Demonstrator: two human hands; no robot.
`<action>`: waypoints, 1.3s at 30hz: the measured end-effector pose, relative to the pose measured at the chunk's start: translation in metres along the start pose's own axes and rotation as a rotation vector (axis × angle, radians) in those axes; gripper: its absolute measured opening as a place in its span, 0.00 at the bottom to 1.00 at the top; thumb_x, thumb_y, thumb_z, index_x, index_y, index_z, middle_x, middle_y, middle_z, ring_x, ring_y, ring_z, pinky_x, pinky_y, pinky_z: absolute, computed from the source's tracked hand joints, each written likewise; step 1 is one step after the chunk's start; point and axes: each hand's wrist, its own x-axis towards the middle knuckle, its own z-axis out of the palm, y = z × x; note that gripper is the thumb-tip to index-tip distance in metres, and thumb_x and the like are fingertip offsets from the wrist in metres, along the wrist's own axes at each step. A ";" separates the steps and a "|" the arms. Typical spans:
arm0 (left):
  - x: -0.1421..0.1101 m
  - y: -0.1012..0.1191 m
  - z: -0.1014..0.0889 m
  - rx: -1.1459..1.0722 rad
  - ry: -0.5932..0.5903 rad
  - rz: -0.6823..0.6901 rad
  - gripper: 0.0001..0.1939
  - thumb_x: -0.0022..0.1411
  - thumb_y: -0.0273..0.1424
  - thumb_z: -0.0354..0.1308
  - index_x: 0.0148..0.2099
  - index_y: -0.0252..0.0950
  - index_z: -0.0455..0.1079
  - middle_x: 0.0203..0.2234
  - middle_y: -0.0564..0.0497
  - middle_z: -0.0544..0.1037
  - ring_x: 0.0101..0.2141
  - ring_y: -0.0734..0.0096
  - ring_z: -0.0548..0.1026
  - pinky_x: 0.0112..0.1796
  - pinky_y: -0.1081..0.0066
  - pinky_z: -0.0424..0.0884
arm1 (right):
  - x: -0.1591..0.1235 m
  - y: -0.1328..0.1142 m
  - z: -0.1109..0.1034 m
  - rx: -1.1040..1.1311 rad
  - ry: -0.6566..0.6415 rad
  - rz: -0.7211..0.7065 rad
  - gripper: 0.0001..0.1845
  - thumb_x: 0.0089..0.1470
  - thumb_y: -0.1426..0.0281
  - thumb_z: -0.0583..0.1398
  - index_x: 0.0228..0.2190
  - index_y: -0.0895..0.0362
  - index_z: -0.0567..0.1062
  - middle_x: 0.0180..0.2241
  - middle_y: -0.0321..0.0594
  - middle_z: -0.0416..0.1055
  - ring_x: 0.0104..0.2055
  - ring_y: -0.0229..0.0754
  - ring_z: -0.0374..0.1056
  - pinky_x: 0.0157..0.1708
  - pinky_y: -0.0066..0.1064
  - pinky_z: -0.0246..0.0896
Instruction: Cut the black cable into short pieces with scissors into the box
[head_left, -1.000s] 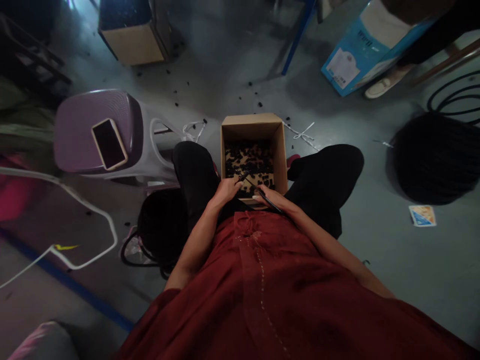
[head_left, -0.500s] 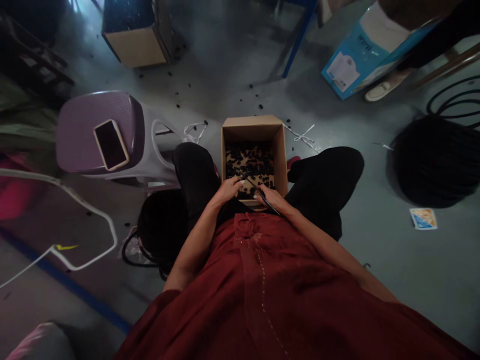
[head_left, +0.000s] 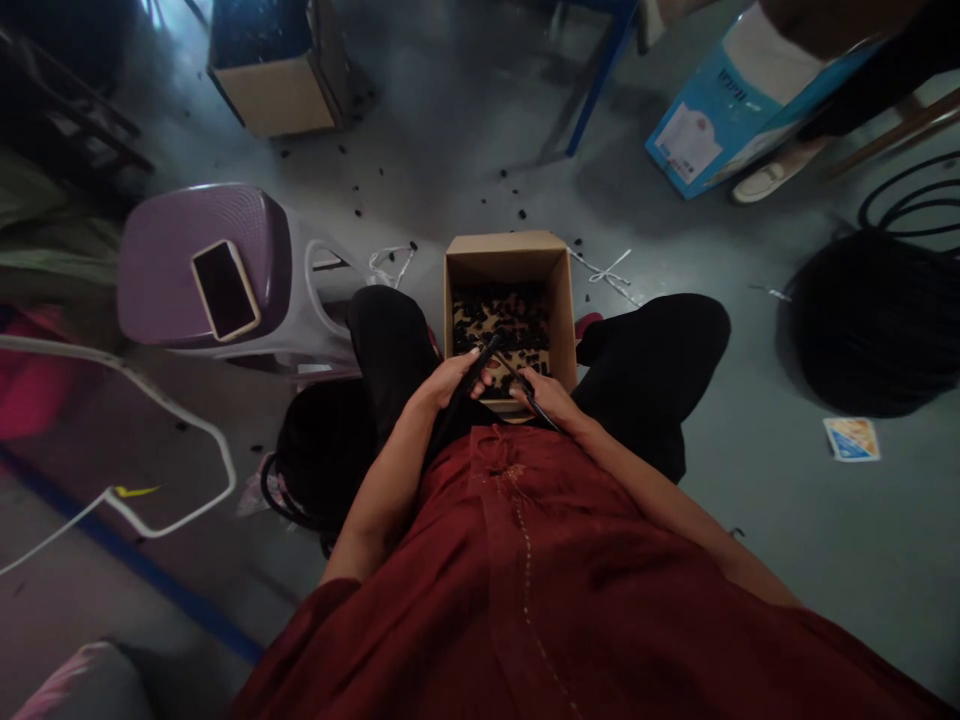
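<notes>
My left hand is closed around a black rubber-like strip, whose end points up over the near side of an open cardboard box. Small black pieces lie scattered across the box floor. In my right hand is a slim dark tool that looks like scissors, its tip close to the strip's end. Whether the tip touches the strip cannot be made out. The box stands between my knees.
A phone lies on a purple stool at left. Black coiled material sits on the floor at right, with another dark bundle by my left leg. Beyond are a blue box and another person's shoe.
My left hand has shifted slightly back and left, and a longer length of the black strip now shows in it, angled up. My right hand stays nearly in place with the tool.
</notes>
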 end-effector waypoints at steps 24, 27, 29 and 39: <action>0.010 -0.018 -0.001 1.013 0.463 0.407 0.15 0.60 0.36 0.47 0.37 0.33 0.72 0.21 0.53 0.72 0.20 0.78 0.66 0.23 0.78 0.58 | 0.002 -0.004 -0.002 0.054 -0.138 0.079 0.24 0.51 0.58 0.55 0.47 0.56 0.63 0.39 0.44 0.68 0.40 0.44 0.65 0.36 0.30 0.56; 0.010 -0.019 0.002 1.140 0.533 0.429 0.15 0.60 0.35 0.48 0.38 0.33 0.73 0.24 0.51 0.74 0.26 0.75 0.69 0.27 0.78 0.59 | 0.003 -0.004 0.000 0.028 -0.140 0.066 0.22 0.52 0.57 0.54 0.45 0.56 0.63 0.38 0.43 0.68 0.38 0.43 0.65 0.34 0.29 0.56; 0.009 -0.018 0.006 1.199 0.565 0.404 0.15 0.61 0.36 0.47 0.40 0.34 0.73 0.26 0.50 0.75 0.28 0.73 0.70 0.28 0.77 0.60 | 0.003 -0.004 0.001 0.014 -0.126 0.047 0.20 0.53 0.58 0.52 0.44 0.57 0.63 0.35 0.43 0.68 0.37 0.42 0.64 0.34 0.29 0.55; 0.004 -0.018 0.010 1.304 0.584 0.354 0.17 0.62 0.38 0.44 0.38 0.35 0.71 0.29 0.48 0.76 0.29 0.72 0.70 0.29 0.76 0.58 | 0.003 -0.001 0.004 0.008 -0.116 0.045 0.19 0.54 0.58 0.50 0.42 0.57 0.64 0.32 0.42 0.69 0.34 0.42 0.66 0.32 0.28 0.54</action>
